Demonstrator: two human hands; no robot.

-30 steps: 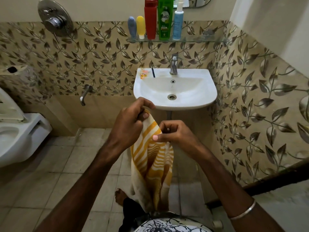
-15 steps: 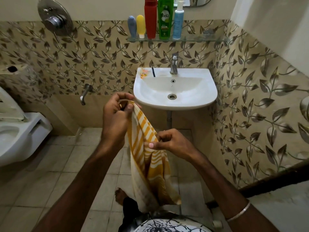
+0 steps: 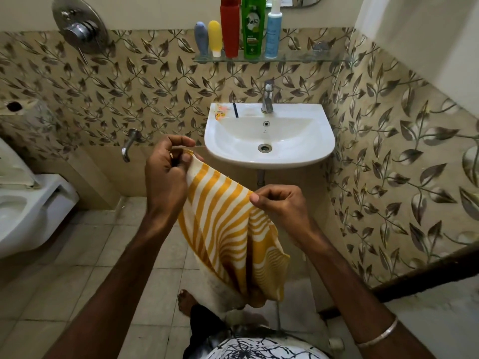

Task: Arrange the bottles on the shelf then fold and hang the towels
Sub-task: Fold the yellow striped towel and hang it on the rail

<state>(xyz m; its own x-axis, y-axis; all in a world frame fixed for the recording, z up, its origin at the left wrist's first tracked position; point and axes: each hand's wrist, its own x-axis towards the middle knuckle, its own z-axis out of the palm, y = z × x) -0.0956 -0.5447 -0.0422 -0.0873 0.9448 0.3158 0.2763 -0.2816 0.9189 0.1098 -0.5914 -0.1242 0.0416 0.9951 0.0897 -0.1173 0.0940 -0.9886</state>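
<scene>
1. Towel (image 3: 228,229): soft woven cloth in yellow and white stripes, held up in front of and below the sink, top edge stretched in a slant between both hands, lower part hanging in loose folds with one corner jutting right.
2. Sink (image 3: 269,161): glossy white ceramic basin, rounded front, round metal drain, chrome tap at the back rim.
3. Left hand (image 3: 166,174): just left of the sink's front edge, fingers curled, pinching the towel's upper corner between thumb and fingertips.
4. Right hand (image 3: 280,203): below the sink's front rim, lower than the left, fingers curled in, thumb and forefinger pinching the towel's top edge.
5. Glass shelf (image 3: 298,58): thin clear plate on the leaf-patterned tile above the sink.
6. Bottles, all upright in a row on the shelf, above the sink: tall green bottle (image 3: 252,29), tall red bottle (image 3: 230,32), slim blue pump bottle (image 3: 272,32), stubby yellow tube (image 3: 215,37), stubby grey-blue tube (image 3: 201,37).
</scene>
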